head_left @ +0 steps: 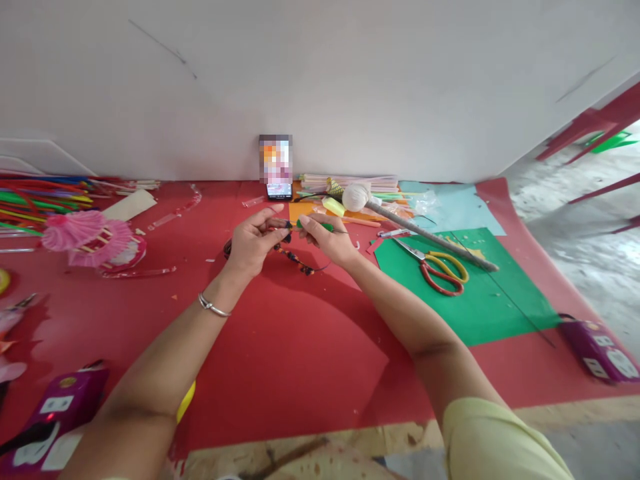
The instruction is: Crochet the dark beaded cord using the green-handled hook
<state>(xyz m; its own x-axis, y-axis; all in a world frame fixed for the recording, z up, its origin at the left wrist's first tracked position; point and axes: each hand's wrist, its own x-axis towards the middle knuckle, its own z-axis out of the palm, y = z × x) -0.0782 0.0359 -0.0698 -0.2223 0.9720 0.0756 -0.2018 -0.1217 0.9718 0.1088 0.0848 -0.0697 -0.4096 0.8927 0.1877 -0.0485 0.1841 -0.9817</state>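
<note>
Scissors (440, 269) on green paper (480, 300); phone (276, 167) against wall; pink paper umbrellas (87, 237) left.

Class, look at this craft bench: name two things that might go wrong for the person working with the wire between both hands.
1. The left hand and right hand pinch a thin wire strung with small pieces; a slip might let them slide off or let the wire end prick a finger.
2. The scissors lie with blades apart on the green sheet, close to the right forearm; a sideways move might brush them.
</note>
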